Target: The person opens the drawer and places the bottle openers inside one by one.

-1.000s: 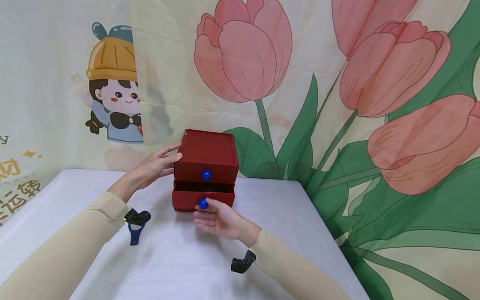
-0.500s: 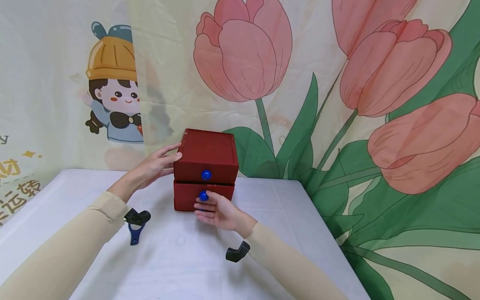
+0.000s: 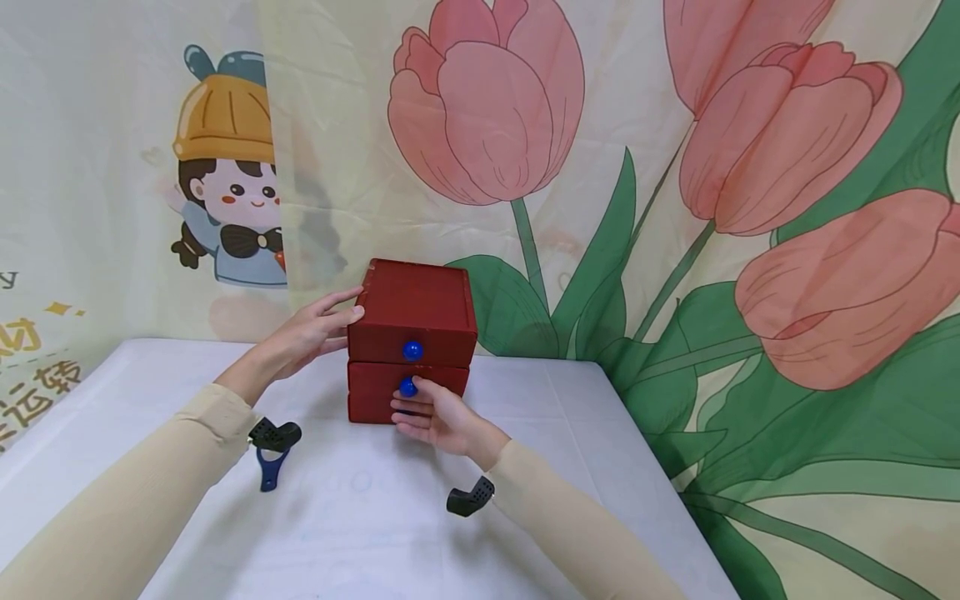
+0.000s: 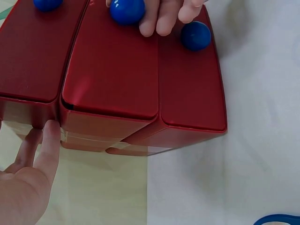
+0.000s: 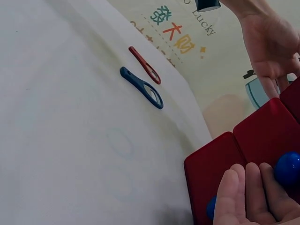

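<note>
Red box (image 3: 413, 321) glossy lacquer; blue knobs (image 3: 410, 351) shiny; tablecloth (image 3: 360, 517) matt.

Both arms are covered to the wrist by snug, plain beige sleeves, the left sleeve (image 3: 112, 500) ending in a slightly rolled cuff and the right sleeve (image 3: 577, 533) in a smooth edge. A small black camera mount (image 3: 274, 434) with a ribbed, angular housing sits under the left wrist, and a matching black mount (image 3: 470, 497) sits under the right wrist. The left hand (image 3: 303, 335) and the right hand (image 3: 438, 417) are bare, with no gloves, rings or watch to be seen, and short, unpainted nails on the fingers (image 4: 159, 18).
</note>
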A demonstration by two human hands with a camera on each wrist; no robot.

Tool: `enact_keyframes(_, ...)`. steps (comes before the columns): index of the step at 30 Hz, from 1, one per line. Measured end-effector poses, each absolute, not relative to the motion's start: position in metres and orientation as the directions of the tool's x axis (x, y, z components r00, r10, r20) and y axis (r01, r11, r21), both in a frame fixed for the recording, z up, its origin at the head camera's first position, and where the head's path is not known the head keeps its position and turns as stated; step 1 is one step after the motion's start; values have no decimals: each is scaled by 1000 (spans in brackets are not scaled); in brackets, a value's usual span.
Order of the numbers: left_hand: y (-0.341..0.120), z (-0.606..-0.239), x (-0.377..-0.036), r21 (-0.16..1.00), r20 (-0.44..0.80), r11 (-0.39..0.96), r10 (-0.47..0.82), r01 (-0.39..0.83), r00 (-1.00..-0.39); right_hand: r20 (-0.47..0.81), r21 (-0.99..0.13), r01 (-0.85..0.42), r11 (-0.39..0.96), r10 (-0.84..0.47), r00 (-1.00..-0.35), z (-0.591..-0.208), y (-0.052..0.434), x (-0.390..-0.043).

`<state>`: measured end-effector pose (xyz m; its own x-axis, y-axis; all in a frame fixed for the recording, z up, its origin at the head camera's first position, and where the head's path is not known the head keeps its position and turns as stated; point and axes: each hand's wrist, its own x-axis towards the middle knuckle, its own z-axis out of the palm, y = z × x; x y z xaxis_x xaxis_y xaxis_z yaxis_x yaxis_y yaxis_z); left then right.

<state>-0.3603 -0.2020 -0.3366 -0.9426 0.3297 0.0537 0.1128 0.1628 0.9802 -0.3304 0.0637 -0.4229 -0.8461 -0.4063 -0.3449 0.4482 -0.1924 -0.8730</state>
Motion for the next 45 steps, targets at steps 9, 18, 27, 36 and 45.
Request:
enact_keyframes(9,-202,-336,-361,980,56,163,328,115,-943,-331,-885,422,-197,-371,-868,-422,62,-335)
enact_keyframes(18,-201,-339,-361,981,53,158,328,110,-943,-325,-889,422,-177,-404,-855,-429,66,-333)
enact_keyframes(27,-201,-339,-361,982,53,154,329,109,-943,-330,-906,409,-110,-420,-845,-434,85,-330)
enact_keyframes(36,-201,-337,-361,982,47,160,327,104,-944,-311,-935,353,-37,-395,-865,-432,119,-327)
enact_keyframes(45,-201,-337,-362,981,50,161,332,109,-942,-291,-956,287,61,-327,-899,-414,165,-333)
